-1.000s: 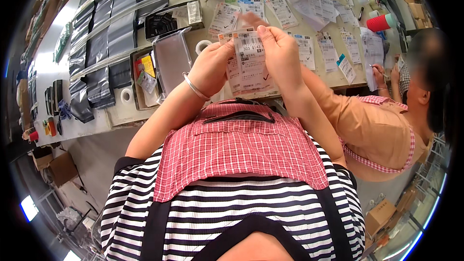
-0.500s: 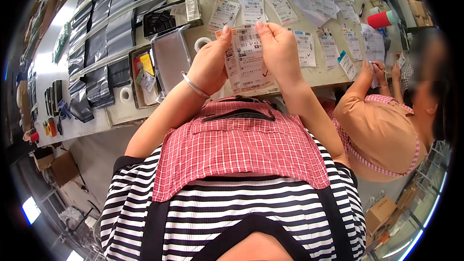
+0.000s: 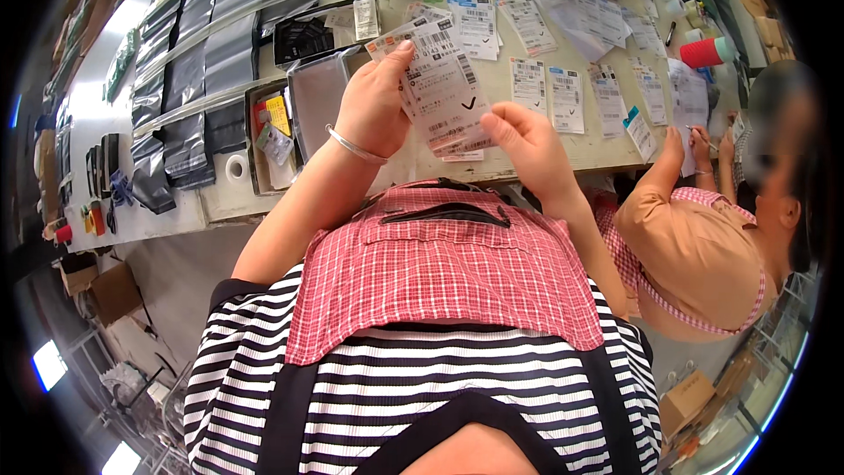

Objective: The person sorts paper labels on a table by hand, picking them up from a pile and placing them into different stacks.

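Note:
My left hand [image 3: 376,104], with a thin bracelet at the wrist, grips a small stack of white printed paper slips [image 3: 440,88] by its left edge, above the front of the table. The top slip carries barcodes and a pen tick. My right hand [image 3: 526,142] hovers just right of the stack with its fingers curled and apart, holding nothing. Below both hands are my red checked apron and striped shirt.
Many more slips [image 3: 563,92] lie spread on the pale table [image 3: 492,171]. Grey plastic bags [image 3: 189,88], a small tray of oddments [image 3: 268,136] and a tape roll [image 3: 236,167] lie left. A co-worker in an orange top [image 3: 686,251] writes at the right. A red cup [image 3: 703,53] stands far right.
My right hand has let go of the slips and dropped down to the right. My left hand now holds the stack alone and has tilted it.

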A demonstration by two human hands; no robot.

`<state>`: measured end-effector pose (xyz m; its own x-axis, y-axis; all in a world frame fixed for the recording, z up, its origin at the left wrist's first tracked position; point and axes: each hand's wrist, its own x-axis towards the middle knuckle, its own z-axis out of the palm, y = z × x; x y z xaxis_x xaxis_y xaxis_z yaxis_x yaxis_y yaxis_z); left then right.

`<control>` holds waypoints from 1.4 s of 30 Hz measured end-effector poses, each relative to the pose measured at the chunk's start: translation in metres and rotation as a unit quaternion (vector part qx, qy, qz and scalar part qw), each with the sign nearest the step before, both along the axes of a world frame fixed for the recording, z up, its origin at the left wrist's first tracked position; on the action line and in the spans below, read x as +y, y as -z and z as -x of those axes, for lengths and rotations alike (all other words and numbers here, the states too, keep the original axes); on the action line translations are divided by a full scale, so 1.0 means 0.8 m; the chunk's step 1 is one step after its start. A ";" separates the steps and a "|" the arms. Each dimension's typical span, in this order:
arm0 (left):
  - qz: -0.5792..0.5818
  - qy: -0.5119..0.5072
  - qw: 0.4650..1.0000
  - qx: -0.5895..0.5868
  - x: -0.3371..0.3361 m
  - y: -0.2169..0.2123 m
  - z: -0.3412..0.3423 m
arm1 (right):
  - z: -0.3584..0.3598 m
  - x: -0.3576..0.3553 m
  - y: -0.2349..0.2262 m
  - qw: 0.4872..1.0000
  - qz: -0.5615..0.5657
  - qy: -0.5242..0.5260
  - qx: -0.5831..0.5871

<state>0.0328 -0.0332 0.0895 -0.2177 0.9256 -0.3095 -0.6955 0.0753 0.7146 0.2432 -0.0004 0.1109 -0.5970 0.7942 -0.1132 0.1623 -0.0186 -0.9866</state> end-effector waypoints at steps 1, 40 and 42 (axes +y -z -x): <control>0.015 0.008 0.996 -0.091 0.000 -0.017 -0.001 | -0.002 -0.003 0.004 1.000 0.003 0.003 0.003; 0.029 0.101 0.993 0.056 0.048 0.014 -0.037 | -0.030 0.027 0.074 0.976 0.174 0.100 0.085; 0.037 0.084 0.995 0.028 0.060 0.013 -0.045 | -0.035 0.033 0.076 0.972 0.181 0.121 0.093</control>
<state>0.0687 0.0149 0.0789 -0.0815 0.9258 -0.3692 -0.6279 0.2400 0.7404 0.2713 0.0259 0.0500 -0.4353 0.8419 -0.3188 -0.0694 -0.3845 -0.9205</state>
